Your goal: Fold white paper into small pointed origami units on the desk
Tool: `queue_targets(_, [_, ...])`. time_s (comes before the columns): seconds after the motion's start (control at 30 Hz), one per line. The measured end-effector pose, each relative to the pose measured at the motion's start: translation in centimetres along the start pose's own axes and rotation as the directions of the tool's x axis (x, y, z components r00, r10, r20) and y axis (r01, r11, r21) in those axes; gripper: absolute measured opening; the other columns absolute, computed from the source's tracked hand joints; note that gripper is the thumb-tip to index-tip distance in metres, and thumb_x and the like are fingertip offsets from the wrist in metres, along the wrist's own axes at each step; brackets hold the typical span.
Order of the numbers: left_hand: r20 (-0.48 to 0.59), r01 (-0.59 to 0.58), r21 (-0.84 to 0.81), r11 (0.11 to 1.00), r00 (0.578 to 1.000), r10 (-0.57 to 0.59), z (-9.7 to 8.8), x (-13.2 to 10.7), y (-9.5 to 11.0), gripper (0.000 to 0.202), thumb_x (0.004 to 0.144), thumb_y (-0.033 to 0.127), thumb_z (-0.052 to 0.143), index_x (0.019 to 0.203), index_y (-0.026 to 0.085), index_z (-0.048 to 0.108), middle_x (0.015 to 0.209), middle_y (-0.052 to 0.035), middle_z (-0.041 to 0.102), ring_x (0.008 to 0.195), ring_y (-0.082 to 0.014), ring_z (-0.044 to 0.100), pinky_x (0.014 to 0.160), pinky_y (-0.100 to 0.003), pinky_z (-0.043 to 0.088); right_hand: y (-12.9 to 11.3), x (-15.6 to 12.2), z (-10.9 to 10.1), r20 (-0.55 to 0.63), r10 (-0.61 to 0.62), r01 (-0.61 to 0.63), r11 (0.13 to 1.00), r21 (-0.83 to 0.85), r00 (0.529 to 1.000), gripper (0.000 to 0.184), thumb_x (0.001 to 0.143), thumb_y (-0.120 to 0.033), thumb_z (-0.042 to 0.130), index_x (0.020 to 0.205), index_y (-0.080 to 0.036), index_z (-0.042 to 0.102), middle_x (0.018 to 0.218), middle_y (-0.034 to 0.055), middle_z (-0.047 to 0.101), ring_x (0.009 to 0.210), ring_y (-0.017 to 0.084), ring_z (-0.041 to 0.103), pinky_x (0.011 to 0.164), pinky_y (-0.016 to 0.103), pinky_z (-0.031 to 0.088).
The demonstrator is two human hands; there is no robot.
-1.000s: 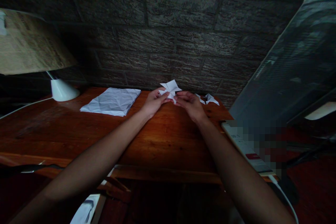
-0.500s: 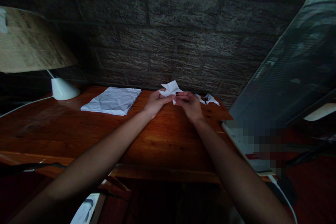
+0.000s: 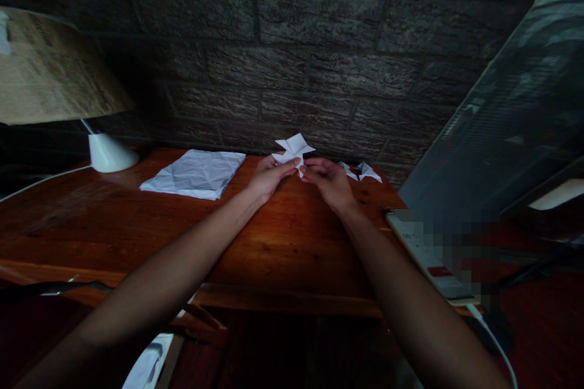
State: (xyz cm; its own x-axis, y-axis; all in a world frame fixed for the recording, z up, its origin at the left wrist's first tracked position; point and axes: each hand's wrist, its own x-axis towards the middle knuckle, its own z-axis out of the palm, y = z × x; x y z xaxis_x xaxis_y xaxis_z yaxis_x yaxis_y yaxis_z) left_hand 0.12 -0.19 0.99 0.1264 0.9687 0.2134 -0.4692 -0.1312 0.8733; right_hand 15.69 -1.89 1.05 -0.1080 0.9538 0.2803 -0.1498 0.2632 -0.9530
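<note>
Both hands are pinching a folded white paper piece [image 3: 294,150] above the far edge of the wooden bench [image 3: 283,243]: the left hand [image 3: 268,177] is gripping its left side and the right hand [image 3: 329,181] its lower right. A creased paper sheet [image 3: 195,174] is lying flat to the left, smaller folded paper bits [image 3: 362,171] just right, a white lamp base [image 3: 109,153] far left.

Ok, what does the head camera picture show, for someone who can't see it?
The left hand and right hand pinch a folded paper shape over a wooden desk; a creased paper sheet and lamp sit to the left.
</note>
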Motion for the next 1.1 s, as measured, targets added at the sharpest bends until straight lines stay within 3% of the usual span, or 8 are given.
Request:
queue_targets(0.17, [0.000, -0.016, 0.032, 0.999, 1.000, 0.016, 0.0, 0.0, -0.1, 0.029, 0.059, 0.026, 0.087, 0.080, 0.015, 0.071, 0.080, -0.0022, 0.073, 0.075, -0.0127, 0.065, 0.078, -0.029, 0.049, 0.0, 0.0, -0.3, 0.043, 0.019, -0.016, 0.997, -0.081, 0.999, 0.035, 0.065, -0.048, 0.083, 0.084, -0.020, 0.073, 0.077, 0.0016, 0.073, 0.071, 0.014, 0.065, 0.075, 0.032, 0.057])
queue_targets(0.4, [-0.013, -0.003, 0.020, 1.000, 1.000, 0.003, 0.1, 0.1, -0.2, 0.034, 0.056, 0.027, 0.089, 0.081, 0.014, 0.068, 0.080, -0.0013, 0.073, 0.073, -0.0110, 0.065, 0.075, -0.025, 0.050, 0.1, 0.1, -0.4, 0.106, -0.057, 0.079, 0.973, -0.218, 0.993, 0.036, 0.073, -0.058, 0.073, 0.075, -0.021, 0.072, 0.074, 0.0019, 0.071, 0.069, 0.015, 0.063, 0.073, 0.032, 0.053])
queue_targets(0.5, [-0.056, -0.019, 0.023, 1.000, 0.998, 0.020, 0.2, 0.0, -0.2, 0.040, 0.055, 0.027, 0.089, 0.085, 0.015, 0.065, 0.080, 0.0007, 0.072, 0.071, -0.0104, 0.066, 0.074, -0.025, 0.052, 0.5, 0.3, -0.3, 0.079, -0.078, 0.093, 0.971, -0.220, 0.994, 0.039, 0.073, -0.059, 0.072, 0.070, -0.020, 0.069, 0.071, 0.0021, 0.070, 0.067, 0.015, 0.062, 0.070, 0.031, 0.052])
queue_targets(0.7, [-0.071, -0.097, 0.157, 0.983, 0.991, 0.109, 0.2, -0.3, 0.3, 0.043, 0.061, 0.032, 0.087, 0.090, 0.015, 0.061, 0.079, -0.0029, 0.074, 0.073, -0.0155, 0.071, 0.067, -0.025, 0.053, 0.4, 0.7, -1.1, -0.105, -0.065, 0.051, 0.991, -0.123, 0.992, 0.033, 0.072, -0.050, 0.073, 0.064, -0.020, 0.062, 0.065, 0.0002, 0.066, 0.061, 0.014, 0.060, 0.066, 0.028, 0.051])
queue_targets(0.93, [-0.091, -0.138, 0.099, 0.985, 0.985, 0.147, 0.5, -0.3, 0.5, 0.054, 0.056, 0.027, 0.089, 0.096, 0.017, 0.055, 0.074, -0.0017, 0.074, 0.070, -0.0159, 0.072, 0.065, -0.024, 0.054, -0.4, 0.4, -1.1, -0.071, -0.063, 0.055, 0.993, -0.104, 0.995, 0.023, 0.074, -0.039, 0.070, 0.064, -0.020, 0.062, 0.066, -0.0003, 0.065, 0.062, 0.012, 0.059, 0.065, 0.026, 0.050])
queue_targets(1.1, [-0.047, -0.105, 0.086, 0.991, 0.993, 0.109, 0.3, -0.3, 0.6, 0.045, 0.053, 0.028, 0.090, 0.084, 0.015, 0.060, 0.079, -0.0038, 0.075, 0.074, -0.0155, 0.072, 0.066, -0.024, 0.053, -0.5, 0.3, -1.1, -0.056, -0.014, 0.011, 0.998, -0.067, 0.998, 0.024, 0.073, -0.040, 0.072, 0.067, -0.019, 0.062, 0.068, 0.0004, 0.065, 0.065, 0.013, 0.061, 0.065, 0.026, 0.050])
